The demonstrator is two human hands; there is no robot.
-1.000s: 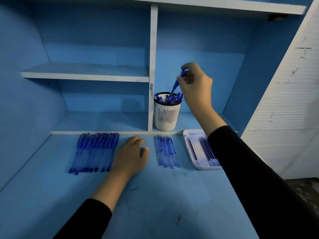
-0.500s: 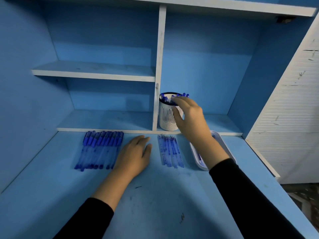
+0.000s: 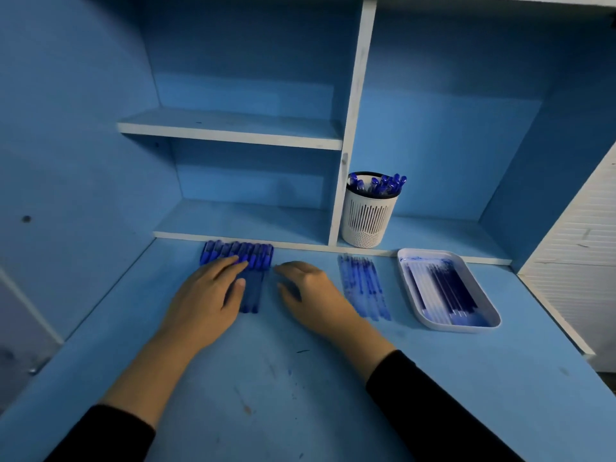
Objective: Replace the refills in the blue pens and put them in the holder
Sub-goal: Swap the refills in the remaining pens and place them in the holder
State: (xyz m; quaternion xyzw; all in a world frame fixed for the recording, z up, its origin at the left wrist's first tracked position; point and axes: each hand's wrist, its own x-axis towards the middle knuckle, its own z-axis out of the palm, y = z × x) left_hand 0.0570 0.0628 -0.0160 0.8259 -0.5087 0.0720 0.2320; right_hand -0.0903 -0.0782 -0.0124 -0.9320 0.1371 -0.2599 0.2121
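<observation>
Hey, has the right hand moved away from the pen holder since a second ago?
Yes. The right hand has dropped from above the holder to the desk, left of it, beside the row of pens.

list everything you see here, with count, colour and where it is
pen row: roughly ten, blue, desk left, partly under the left hand
holder: one, white with a black rim, lower shelf right of the divider
pens in holder: several, blue, standing in it
loose refills: several, blue, desk between right hand and tray
tray: one, white, desk right
tray refills: several, dark and clear, lying in the tray
desk: one, blue
left hand: black sleeve, fingers on the pen row
right hand: black sleeve, flat on desk
</observation>
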